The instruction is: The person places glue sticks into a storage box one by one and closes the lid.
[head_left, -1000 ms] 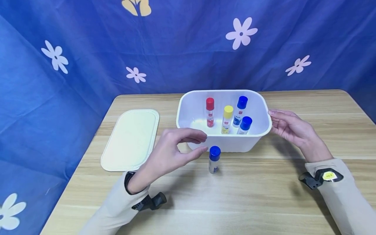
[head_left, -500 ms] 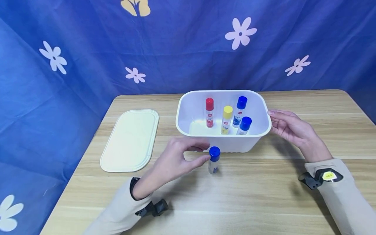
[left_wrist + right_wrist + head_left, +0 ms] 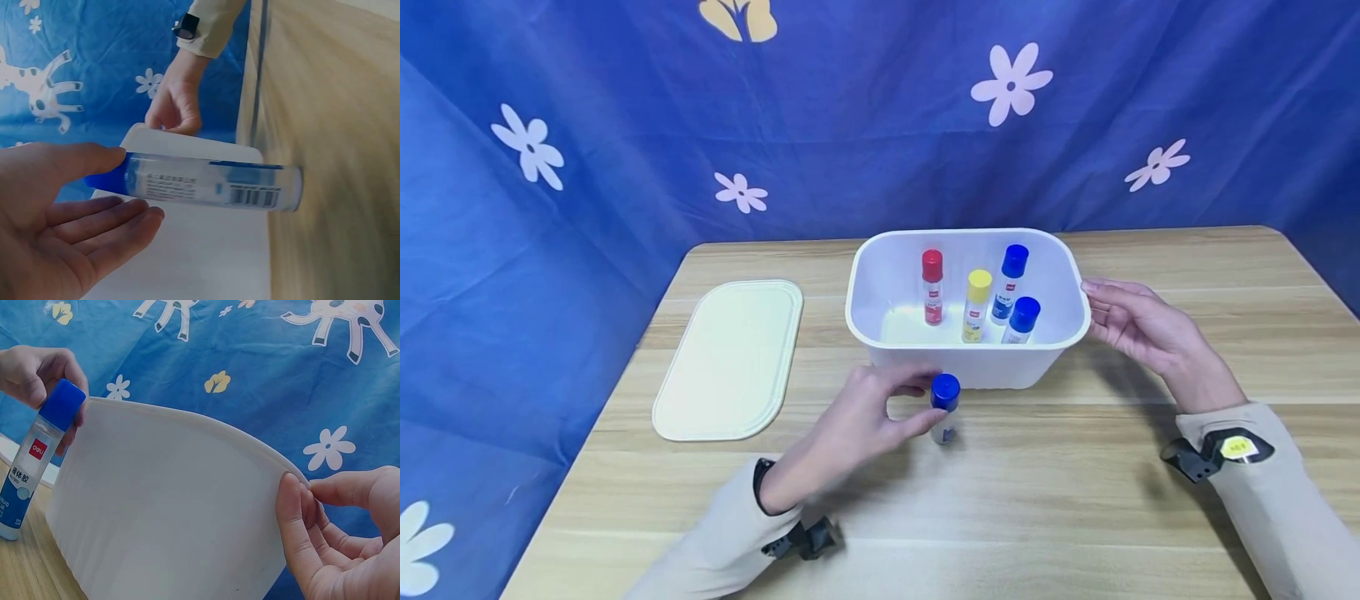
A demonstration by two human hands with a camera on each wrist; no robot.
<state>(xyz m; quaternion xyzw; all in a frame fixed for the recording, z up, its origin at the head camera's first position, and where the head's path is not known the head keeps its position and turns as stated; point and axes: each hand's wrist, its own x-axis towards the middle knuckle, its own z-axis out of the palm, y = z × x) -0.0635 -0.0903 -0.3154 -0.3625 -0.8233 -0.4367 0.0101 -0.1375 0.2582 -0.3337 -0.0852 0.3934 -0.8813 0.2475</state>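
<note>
A blue-capped liquid glue bottle (image 3: 944, 393) stands upright on the table in front of a white plastic bin (image 3: 955, 367). My left hand (image 3: 867, 412) is around its cap, thumb on the near side and fingers behind; in the left wrist view the thumb tip (image 3: 115, 157) meets the cap and the other fingers lie fairly straight. My right hand (image 3: 1142, 325) pinches the bin's right rim, as the right wrist view shows. Inside the bin stand a red-capped glue bottle (image 3: 932, 287), a yellow-capped one (image 3: 976, 307) and two blue-capped ones, the rear bottle (image 3: 1008, 285) and the front bottle (image 3: 1022, 320).
To the left a pale, flat, rounded lid (image 3: 730, 358) lies on the wood-grain table (image 3: 1037, 500). Behind the table hangs a blue curtain (image 3: 865, 125) with white flowers.
My left hand has moved right and slightly nearer, bringing thumb and fingers to either side of the glue bottle's cap. The right hand stays at the bin's rim.
</note>
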